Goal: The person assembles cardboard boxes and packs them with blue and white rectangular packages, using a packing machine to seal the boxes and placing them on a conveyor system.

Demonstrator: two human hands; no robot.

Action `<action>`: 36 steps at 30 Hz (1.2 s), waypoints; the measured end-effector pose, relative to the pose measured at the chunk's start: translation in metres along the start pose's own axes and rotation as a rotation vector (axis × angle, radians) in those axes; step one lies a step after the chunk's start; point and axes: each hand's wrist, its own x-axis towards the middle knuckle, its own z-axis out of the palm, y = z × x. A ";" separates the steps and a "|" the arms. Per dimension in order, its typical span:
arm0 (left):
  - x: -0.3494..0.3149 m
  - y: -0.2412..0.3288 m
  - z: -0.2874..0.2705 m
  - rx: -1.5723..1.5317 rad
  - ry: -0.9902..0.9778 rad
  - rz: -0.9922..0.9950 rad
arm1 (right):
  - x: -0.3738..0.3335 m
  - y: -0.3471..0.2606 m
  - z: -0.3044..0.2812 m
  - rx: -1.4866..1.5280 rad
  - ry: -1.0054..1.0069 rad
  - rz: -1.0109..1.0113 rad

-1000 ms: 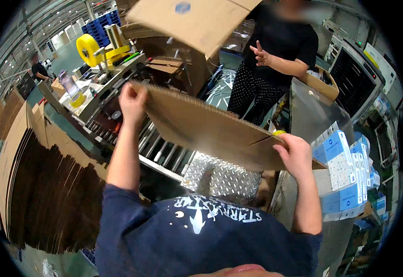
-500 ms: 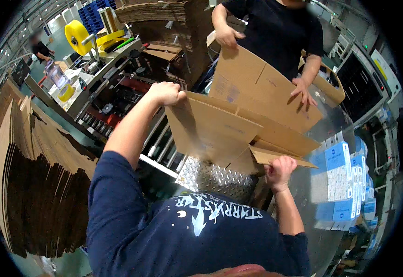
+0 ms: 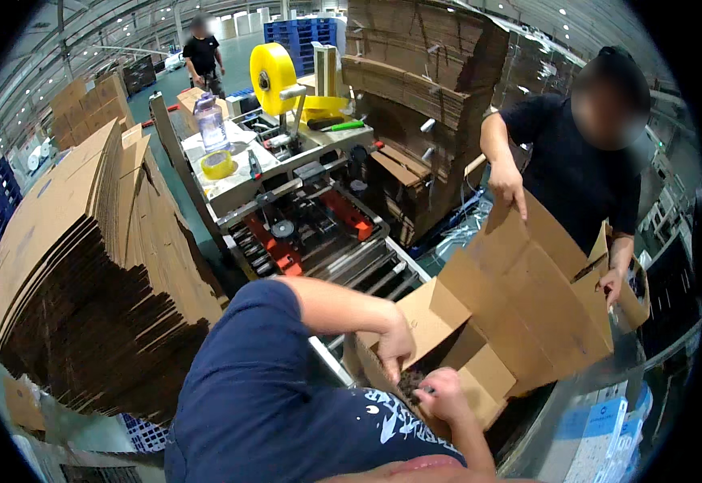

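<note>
Two bare hands work the near edge of a brown carton (image 3: 435, 320) beside a roller conveyor (image 3: 365, 268).
Even pressure from both sides, with fingertips clear of the folds, should keep the panels square. The carton's near wall lies directly below the left hand (image 3: 396, 340), fingers pointing down; the right hand (image 3: 445, 394) curls just beside it at that edge. Whether either set of fingers is clamped on cardboard, one cannot tell.

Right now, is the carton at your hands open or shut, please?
The carton is open: its flaps stand spread, and the dark inside shows between them.
</note>
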 end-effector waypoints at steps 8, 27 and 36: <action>-0.030 -0.010 -0.022 -0.120 0.530 -0.001 | -0.024 0.020 -0.127 -0.073 -0.126 0.623; 0.222 -0.108 0.242 -1.395 0.718 -0.787 | -0.282 0.094 -0.118 -0.181 0.355 1.421; -0.073 -0.046 0.055 -1.262 1.491 -0.078 | -0.137 0.018 -0.062 1.255 0.730 0.948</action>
